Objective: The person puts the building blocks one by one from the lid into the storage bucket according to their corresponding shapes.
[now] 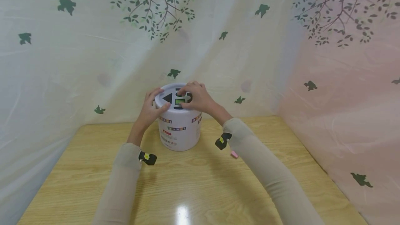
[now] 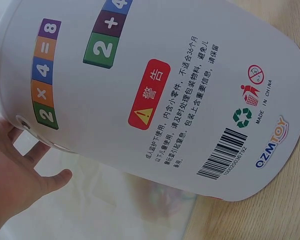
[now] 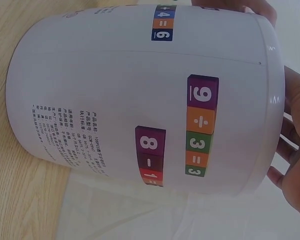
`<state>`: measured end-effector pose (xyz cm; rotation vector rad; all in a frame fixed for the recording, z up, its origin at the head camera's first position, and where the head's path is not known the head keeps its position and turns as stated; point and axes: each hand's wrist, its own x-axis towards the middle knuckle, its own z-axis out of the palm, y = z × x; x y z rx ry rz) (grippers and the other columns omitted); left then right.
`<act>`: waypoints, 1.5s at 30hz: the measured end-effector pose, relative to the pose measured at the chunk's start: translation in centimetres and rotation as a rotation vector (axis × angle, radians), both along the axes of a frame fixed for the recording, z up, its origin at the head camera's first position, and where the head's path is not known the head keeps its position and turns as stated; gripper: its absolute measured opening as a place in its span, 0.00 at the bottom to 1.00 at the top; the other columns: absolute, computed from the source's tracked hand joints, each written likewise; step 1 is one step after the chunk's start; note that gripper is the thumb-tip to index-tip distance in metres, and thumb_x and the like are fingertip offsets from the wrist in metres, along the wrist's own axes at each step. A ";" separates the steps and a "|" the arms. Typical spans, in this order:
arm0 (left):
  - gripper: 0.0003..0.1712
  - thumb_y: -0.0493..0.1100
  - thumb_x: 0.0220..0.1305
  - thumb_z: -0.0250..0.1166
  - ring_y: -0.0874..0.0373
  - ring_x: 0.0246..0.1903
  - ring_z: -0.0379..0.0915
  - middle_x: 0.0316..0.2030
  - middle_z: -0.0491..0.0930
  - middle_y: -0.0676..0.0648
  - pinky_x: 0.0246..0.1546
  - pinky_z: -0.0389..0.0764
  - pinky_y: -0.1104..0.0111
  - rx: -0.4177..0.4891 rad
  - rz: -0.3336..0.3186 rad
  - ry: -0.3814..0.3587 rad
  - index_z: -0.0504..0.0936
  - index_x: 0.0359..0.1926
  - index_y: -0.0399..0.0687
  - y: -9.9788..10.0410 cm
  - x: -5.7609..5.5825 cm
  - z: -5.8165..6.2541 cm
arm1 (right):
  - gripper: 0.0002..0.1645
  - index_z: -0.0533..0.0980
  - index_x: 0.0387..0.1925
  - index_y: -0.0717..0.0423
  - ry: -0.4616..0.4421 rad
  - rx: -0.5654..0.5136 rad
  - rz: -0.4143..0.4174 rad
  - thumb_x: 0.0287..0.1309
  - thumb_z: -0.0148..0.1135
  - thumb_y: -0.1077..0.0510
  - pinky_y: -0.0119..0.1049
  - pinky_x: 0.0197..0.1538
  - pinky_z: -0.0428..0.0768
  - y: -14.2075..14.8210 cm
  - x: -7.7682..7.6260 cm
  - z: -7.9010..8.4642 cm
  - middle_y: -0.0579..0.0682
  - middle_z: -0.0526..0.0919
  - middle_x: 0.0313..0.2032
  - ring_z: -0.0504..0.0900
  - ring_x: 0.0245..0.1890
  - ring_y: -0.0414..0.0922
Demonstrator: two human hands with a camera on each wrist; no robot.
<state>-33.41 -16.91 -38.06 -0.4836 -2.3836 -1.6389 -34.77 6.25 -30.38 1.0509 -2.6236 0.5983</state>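
A white toy bucket (image 1: 179,133) stands upright on the table, printed with coloured sums and a red warning label. Its lid (image 1: 168,88) has a black triangle and other dark shapes, with a green piece (image 1: 180,102) at the middle one. My left hand (image 1: 150,108) grips the left side of the lid, thumb on top and fingers at the far rim. My right hand (image 1: 200,98) reaches over the right side. Its bent thumb and index finger come close around the green piece; whether they pinch it is unclear. In the right wrist view, several right-hand fingers (image 3: 290,130) show beside the lid rim.
A small pink block (image 1: 234,154) lies on the wooden table (image 1: 187,183), right of the bucket near my right forearm. Pale curtains (image 1: 131,58) printed with leaves and branches hang behind the table and at its sides.
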 end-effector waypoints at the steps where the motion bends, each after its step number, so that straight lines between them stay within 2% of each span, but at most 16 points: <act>1: 0.43 0.52 0.65 0.67 0.42 0.77 0.44 0.79 0.46 0.44 0.76 0.54 0.36 0.000 0.000 0.000 0.60 0.78 0.52 0.0 0.0 0.0 | 0.22 0.82 0.54 0.53 -0.001 0.000 0.000 0.59 0.71 0.51 0.50 0.66 0.67 0.0 0.0 0.0 0.50 0.84 0.48 0.73 0.54 0.48; 20: 0.44 0.52 0.65 0.67 0.41 0.77 0.44 0.80 0.45 0.44 0.76 0.51 0.35 -0.001 0.002 0.005 0.59 0.78 0.52 0.1 0.1 0.3 | 0.23 0.82 0.55 0.51 0.019 -0.023 0.000 0.59 0.72 0.50 0.52 0.69 0.66 0.4 -0.1 0.4 0.50 0.84 0.50 0.72 0.57 0.49; 27: 0.44 0.52 0.65 0.67 0.41 0.78 0.43 0.80 0.46 0.45 0.76 0.51 0.35 -0.001 0.008 -0.003 0.59 0.78 0.53 0.1 0.2 0.3 | 0.23 0.82 0.55 0.51 0.014 -0.008 -0.038 0.59 0.71 0.50 0.51 0.71 0.66 1.3 0.0 0.4 0.50 0.84 0.54 0.72 0.59 0.48; 36: 0.45 0.52 0.65 0.67 0.42 0.79 0.42 0.80 0.45 0.46 0.76 0.49 0.35 -0.001 0.013 -0.002 0.59 0.78 0.54 0.2 0.3 0.3 | 0.21 0.83 0.54 0.55 -0.033 -0.094 -0.062 0.61 0.71 0.52 0.55 0.69 0.72 3.9 0.3 0.4 0.53 0.82 0.59 0.71 0.63 0.51; 45: 0.45 0.51 0.66 0.67 0.43 0.79 0.41 0.80 0.44 0.47 0.76 0.49 0.34 0.004 0.021 -0.021 0.57 0.79 0.56 0.3 0.9 0.5 | 0.19 0.83 0.51 0.58 0.053 -0.094 -0.040 0.61 0.69 0.55 0.56 0.64 0.74 8.8 -0.1 -0.3 0.56 0.85 0.49 0.75 0.56 0.53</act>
